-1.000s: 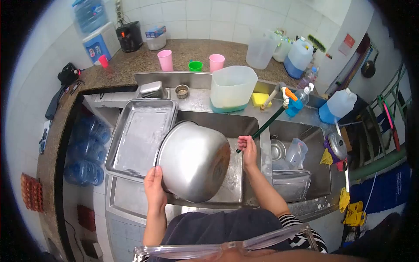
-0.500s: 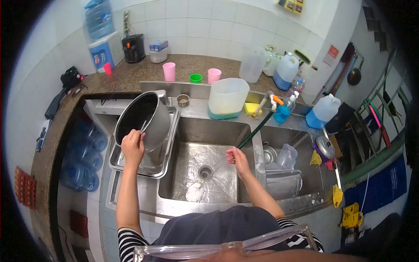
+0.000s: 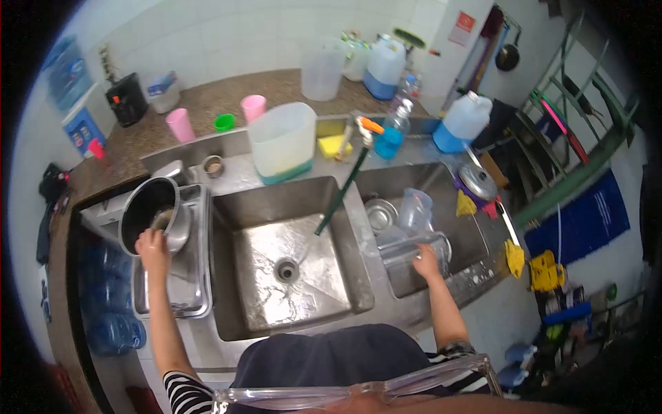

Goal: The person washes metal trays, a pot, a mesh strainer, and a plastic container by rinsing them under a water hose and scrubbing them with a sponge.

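Observation:
My left hand (image 3: 153,248) is closed on the near rim of a deep metal pot (image 3: 181,234), which tilts with its dark opening towards the upper left. Beneath the pot lies a rectangular steel tray (image 3: 198,290) on the left drainboard. In the right basin, my right hand (image 3: 426,262) has its fingers curled at the edge of a clear plastic container (image 3: 396,259). A clear plastic jug (image 3: 416,210) and a round metal bowl (image 3: 380,215) sit just behind that container. From the tap, a green hose (image 3: 341,196) hangs into the middle basin (image 3: 289,234).
Behind the basins stand a translucent tub (image 3: 283,141) of greenish liquid, a yellow sponge (image 3: 334,146), a blue soap bottle (image 3: 392,134) and a large jug of blue liquid (image 3: 463,124). Pink cups (image 3: 181,125) line the counter. A metal lid (image 3: 478,181) lies at the right edge.
My right hand has moved right, from beside the hose to the container in the right basin. My left hand stays at the pot's rim. The view has swung to the right.

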Demonstrator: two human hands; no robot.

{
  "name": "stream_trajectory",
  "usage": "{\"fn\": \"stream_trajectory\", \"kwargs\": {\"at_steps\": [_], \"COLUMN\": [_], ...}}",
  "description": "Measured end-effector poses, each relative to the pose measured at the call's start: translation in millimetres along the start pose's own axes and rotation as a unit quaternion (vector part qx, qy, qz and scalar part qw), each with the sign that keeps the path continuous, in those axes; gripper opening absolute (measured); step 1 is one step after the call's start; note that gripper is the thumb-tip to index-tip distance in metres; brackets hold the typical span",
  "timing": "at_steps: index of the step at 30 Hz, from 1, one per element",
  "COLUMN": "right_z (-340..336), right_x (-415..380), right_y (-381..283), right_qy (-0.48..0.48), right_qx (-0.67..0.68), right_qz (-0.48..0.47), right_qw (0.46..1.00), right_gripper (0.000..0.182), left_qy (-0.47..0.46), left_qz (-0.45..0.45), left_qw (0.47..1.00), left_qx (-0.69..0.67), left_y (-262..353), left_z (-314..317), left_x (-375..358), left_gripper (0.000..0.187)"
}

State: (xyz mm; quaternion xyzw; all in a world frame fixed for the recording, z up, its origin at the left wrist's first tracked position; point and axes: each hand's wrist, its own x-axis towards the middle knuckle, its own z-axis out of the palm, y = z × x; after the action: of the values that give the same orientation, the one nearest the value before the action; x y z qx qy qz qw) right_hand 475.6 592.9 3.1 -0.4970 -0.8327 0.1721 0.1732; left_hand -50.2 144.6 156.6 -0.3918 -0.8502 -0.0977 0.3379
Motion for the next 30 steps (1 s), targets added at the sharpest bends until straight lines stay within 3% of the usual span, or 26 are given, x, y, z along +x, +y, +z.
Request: {"fn": "stream_trajectory", "kwargs": {"at_steps": [2,3,5,6,8,11,14,19,22,25,27,30], "right_z": [3,0,-16,-21,-29,-19,-8,2,-4,-6,3,-12], "right_x": [2,3,7,12,22,38,49,30,26,31,42,41], "right_y": [10,7,-17,-27,-40,-32,-31,-10,-17,-27,-25,-28], "right_qy": [-0.066,-0.067,-0.218,-0.219,-0.298,-0.255,-0.310,-0.242,-0.243,-0.227,-0.280,-0.286], "right_qx": [-0.136,-0.138,-0.253,-0.251,-0.304,-0.293,-0.291,-0.262,-0.269,-0.300,-0.326,-0.297], "right_qz": [-0.110,-0.098,-0.059,-0.055,-0.089,-0.177,-0.147,-0.221,-0.246,-0.229,-0.188,-0.216], "right_qw": [0.982,0.983,0.941,0.941,0.900,0.904,0.893,0.908,0.899,0.898,0.883,0.885], "right_gripper": [0.048,0.048,0.067,0.067,0.083,0.093,0.095,0.093,0.095,0.098,0.099,0.097], "left_qy": [-0.022,-0.016,-0.001,-0.003,0.038,0.064,0.075,0.070,0.065,0.078,0.089,0.109], "left_qz": [-0.038,-0.053,-0.068,-0.064,-0.079,-0.100,-0.141,-0.215,-0.269,-0.263,-0.260,-0.245], "left_qw": [0.999,0.998,0.998,0.998,0.995,0.991,0.984,0.971,0.955,0.957,0.958,0.961], "left_qx": [0.000,-0.006,0.001,0.000,-0.046,-0.060,-0.079,-0.080,-0.109,-0.091,-0.084,-0.073], "left_y": [6,11,17,20,28,53,77,97,114,128,136,155], "left_z": [-4,-7,-18,-24,-39,-67,-97,-124,-152,-179,-194,-224], "left_x": [7,10,8,5,-6,-38,-80,-156,-168,-163,-154,-145], "left_gripper": [0.024,0.027,0.032,0.032,0.030,0.026,0.021,0.015,0.016,0.016,0.016,0.015]}}
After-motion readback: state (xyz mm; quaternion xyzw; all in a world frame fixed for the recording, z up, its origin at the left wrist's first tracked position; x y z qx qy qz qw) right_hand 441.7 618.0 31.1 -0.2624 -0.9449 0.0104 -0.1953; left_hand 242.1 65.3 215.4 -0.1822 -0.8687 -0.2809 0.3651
